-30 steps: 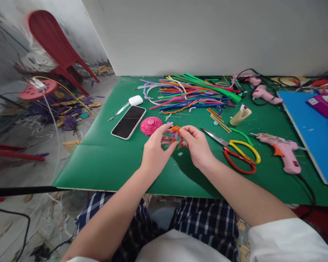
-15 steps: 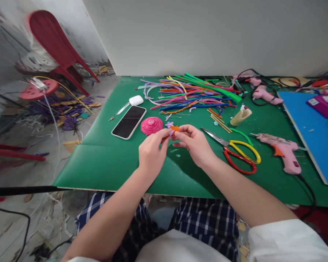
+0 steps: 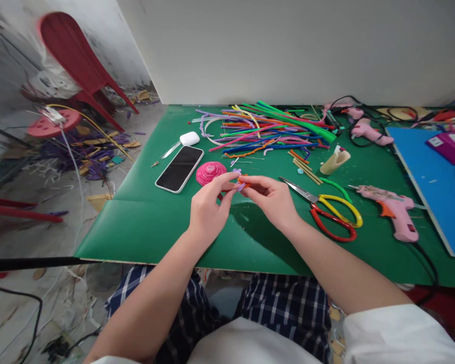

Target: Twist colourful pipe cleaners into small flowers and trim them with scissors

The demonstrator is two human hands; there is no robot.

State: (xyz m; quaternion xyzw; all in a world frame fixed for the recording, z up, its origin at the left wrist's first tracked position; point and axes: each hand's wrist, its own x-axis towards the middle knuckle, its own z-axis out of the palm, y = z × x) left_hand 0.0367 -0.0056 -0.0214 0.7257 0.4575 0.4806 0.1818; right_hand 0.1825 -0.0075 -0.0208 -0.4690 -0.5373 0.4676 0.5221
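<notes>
Between my fingertips, over the green table, is a small purple and orange pipe-cleaner piece, partly hidden by the fingers. My left hand pinches its purple side with thumb and forefinger. On the orange side, my right hand is closed on the same piece. Just beyond my left hand lies a pink, ridged, dome-like disc. Scissors with one yellow and one red handle rest to the right of my right hand, blades slightly apart.
Several colourful pipe cleaners lie heaped at the back. A phone and a white earbud-like case are at left. Rightward are short sticks, a bamboo-like cup, a pink glue gun and a blue board.
My fingers have shifted on the small piece, which has turned slightly, and the right fingers now cover more of the orange part. The things on the table stay put.
</notes>
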